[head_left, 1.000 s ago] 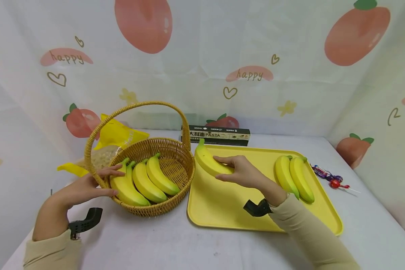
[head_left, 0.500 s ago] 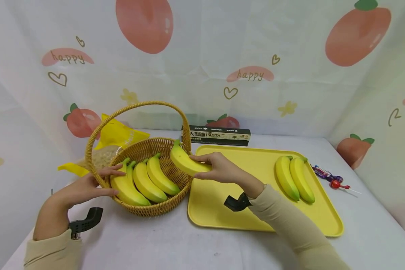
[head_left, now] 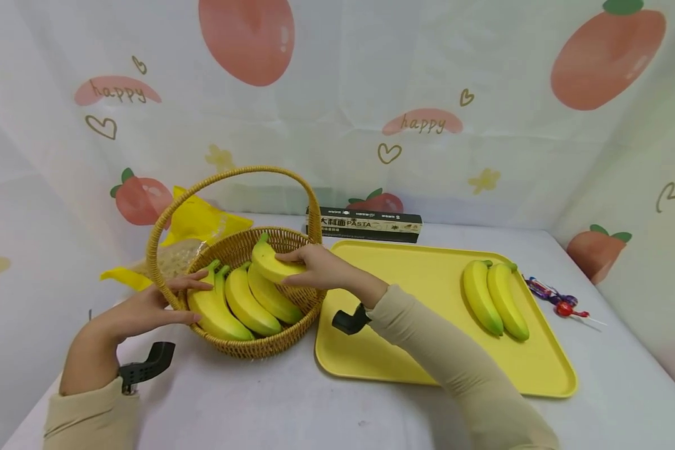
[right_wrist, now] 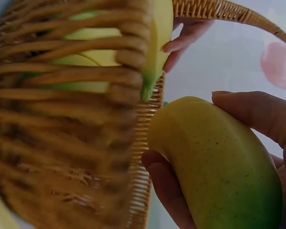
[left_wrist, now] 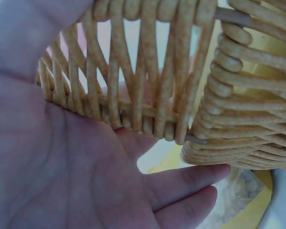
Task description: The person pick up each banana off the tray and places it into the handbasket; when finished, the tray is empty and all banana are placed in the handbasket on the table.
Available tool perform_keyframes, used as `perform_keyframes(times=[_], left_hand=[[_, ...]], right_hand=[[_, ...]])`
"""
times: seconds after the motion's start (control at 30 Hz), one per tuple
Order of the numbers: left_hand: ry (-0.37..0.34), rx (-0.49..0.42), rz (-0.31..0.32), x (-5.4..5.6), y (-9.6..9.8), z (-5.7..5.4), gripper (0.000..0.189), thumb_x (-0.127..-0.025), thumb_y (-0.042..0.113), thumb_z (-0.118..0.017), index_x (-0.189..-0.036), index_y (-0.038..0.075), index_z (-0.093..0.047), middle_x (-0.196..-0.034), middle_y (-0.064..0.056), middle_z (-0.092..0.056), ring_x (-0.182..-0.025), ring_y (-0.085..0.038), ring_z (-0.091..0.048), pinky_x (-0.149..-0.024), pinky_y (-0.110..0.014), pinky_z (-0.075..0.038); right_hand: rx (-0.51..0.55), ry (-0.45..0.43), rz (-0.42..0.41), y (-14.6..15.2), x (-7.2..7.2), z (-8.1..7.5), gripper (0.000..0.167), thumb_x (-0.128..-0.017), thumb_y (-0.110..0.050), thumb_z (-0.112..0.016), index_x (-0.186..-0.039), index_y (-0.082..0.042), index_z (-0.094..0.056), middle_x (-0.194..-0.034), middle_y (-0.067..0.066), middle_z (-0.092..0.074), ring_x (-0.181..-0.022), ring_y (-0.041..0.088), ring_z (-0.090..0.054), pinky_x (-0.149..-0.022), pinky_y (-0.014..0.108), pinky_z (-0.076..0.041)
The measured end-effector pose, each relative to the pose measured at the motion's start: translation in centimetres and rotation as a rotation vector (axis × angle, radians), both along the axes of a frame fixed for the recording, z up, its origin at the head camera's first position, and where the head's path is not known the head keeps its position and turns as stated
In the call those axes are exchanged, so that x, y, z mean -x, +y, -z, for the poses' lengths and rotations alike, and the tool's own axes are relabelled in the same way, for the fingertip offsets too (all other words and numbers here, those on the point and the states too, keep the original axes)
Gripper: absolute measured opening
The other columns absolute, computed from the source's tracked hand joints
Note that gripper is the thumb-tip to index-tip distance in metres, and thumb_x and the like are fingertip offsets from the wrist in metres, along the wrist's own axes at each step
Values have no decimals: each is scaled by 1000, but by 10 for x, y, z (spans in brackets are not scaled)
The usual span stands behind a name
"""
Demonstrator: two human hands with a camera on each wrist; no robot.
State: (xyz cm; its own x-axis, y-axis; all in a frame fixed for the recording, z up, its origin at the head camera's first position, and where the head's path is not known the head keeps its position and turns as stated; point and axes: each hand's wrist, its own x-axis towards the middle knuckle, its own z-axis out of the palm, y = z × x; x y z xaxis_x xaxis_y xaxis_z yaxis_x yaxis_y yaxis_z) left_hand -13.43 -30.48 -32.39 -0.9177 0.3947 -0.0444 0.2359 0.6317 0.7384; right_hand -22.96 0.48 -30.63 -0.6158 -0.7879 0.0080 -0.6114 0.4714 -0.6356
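In the head view a wicker basket (head_left: 242, 351) with a tall handle stands left of a yellow tray (head_left: 382, 362). Several bananas (head_left: 250, 310) lie side by side inside it. My right hand (head_left: 329, 270) pinches another banana (head_left: 271, 265) between thumb and fingers, over the basket's right half, stem pointing away. The right wrist view has that banana (right_wrist: 214, 162) close up beside the basket wall. My left hand (head_left: 140, 312) grips the basket at the left foot of its handle, the weave (left_wrist: 133, 62) passing between thumb and fingers. Two bananas (head_left: 484, 297) rest on the tray's right side.
A dark pasta box (head_left: 365, 225) lies behind the tray. Behind and left of the basket is a yellow bag (head_left: 208, 220) with a clear section. Wrapped candies (head_left: 548, 292) and a red lollipop (head_left: 565, 309) sit right of the tray. A printed curtain backs the table.
My right hand has carried its banana leftward from above the tray's left edge to over the basket. My left hand stays at the handle, and the view has shifted slightly.
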Motion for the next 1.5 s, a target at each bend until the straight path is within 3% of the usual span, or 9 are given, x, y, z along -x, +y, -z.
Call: perform_keyframes(times=[0.1,0.2,0.27,0.57,0.93,1.03,1.1,1.2,1.5], left_hand=[[5,2,0,0,-1,-1,45,-82,22,-70,-124,14,-57,-149,-20,-30,-134,-49,-20,-92,-67,-30],[6,6,-2,0,0,-1,45,-82,22,-70,-124,14,-57,-149,-20,-30,-134,-50,-20,-92,-68,-29],[0,4,-2,0,1,-1,45,-82,23,-70,-124,13,-57,-150,-20,-29,-135,-49,-19,-93,-68,-29],[-14,3,-6,0,1,-3,45,-83,23,-69,-125,13,-56,-151,-19,-28,-134,-48,-21,-94,-64,-31],[15,33,-2,-1,-1,-2,45,-82,22,-70,-124,14,-57,-149,-18,-31,-134,-47,-25,-94,-45,-38],[24,45,1,-1,-1,-2,45,-82,22,-70,-125,15,-56,-149,-17,-31,-133,-44,-27,-91,-32,-40],[29,42,10,0,-2,-2,45,-83,20,-69,-125,14,-56,-149,-17,-31,-132,-45,-28,-89,-26,-40],[29,44,7,0,-2,-2,45,-83,21,-70,-125,15,-56,-150,-16,-31,-132,-44,-28,-87,-19,-40],[12,20,0,-1,0,-2,57,-82,23,-70,-135,18,-50,-150,-18,-30,-133,-45,-24,-94,-54,-36]], right_hand=[[-43,15,-22,-16,6,0,52,-89,-22,-63,-135,-6,-46,-109,14,-67,-58,7,-45,-59,15,-35],[-76,26,-57,-31,9,1,51,-89,-22,-63,-134,-5,-47,-136,9,-52,-88,12,-61,-73,15,-41],[-101,29,-77,-40,10,2,50,-90,-21,-62,-134,-4,-47,-137,8,-51,-114,12,-56,-86,15,-43],[-216,16,-108,-62,5,-8,51,-90,-22,-61,-135,-4,-46,-138,8,-50,-128,16,-47,-101,21,-39],[-297,-94,-113,-78,6,-8,53,-91,-22,-61,-138,-3,-43,-136,11,-53,-119,16,-53,-92,18,-44],[-284,-116,-142,-81,4,-6,29,-91,-18,-61,-114,-1,-58,-107,7,-64,-85,10,-60,-70,15,-45],[-271,-111,-167,-83,3,-6,14,-91,-16,-60,-90,-4,-54,-81,3,-57,-63,7,-49,-58,15,-38],[-270,-148,-164,-86,0,-6,26,-91,-16,-59,-75,-9,-40,-65,-3,-39,-53,5,-41,-53,15,-37],[-253,-316,-96,-88,-6,-5,19,-92,-14,-59,-81,-6,-45,-61,-3,-34,-51,7,-44,-55,17,-46]])
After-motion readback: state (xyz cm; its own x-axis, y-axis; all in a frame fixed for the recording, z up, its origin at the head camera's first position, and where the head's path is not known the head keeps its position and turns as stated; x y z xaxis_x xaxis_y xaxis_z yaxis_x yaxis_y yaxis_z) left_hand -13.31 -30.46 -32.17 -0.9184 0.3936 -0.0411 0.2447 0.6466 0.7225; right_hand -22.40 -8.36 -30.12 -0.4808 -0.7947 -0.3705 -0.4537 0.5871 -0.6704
